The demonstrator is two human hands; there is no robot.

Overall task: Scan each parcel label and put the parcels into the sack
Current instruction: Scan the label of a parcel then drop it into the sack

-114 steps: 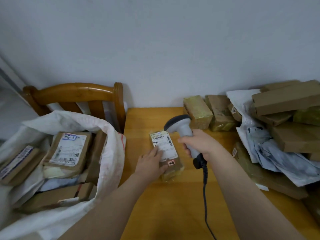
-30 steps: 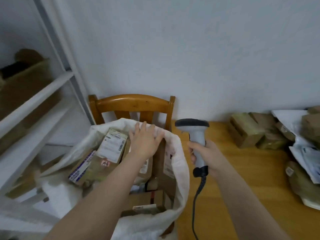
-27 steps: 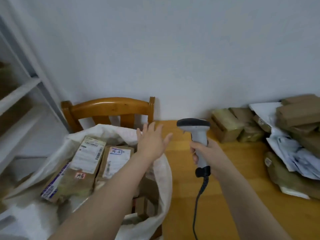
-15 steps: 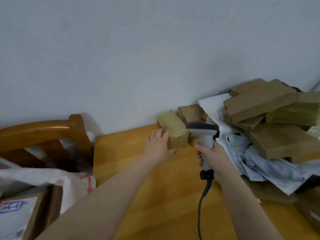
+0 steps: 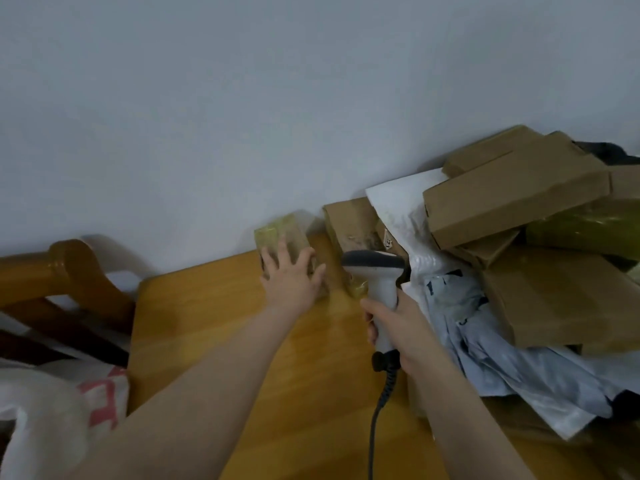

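A small brown parcel wrapped in yellowish tape [image 5: 282, 233] lies at the back of the wooden table [image 5: 214, 327] by the wall. My left hand [image 5: 289, 277] lies flat on top of it with fingers spread; a closed grip does not show. My right hand [image 5: 394, 327] is shut on the handle of a white barcode scanner [image 5: 377, 271], whose dark head points toward the parcels. The white sack [image 5: 45, 420] shows only at the lower left corner, its contents out of view.
A tall heap of brown boxes [image 5: 512, 199] and grey and white mailer bags [image 5: 485, 341] fills the table's right side. Another brown parcel [image 5: 349, 220] stands just right of my left hand. A wooden chair back [image 5: 65, 271] rises behind the sack. The scanner's cable [image 5: 375, 427] hangs down.
My left hand left the sack empty, swung right across the table and has settled on the tape-wrapped parcel by the wall. The view turned right with it. The scanner stays in my right hand.
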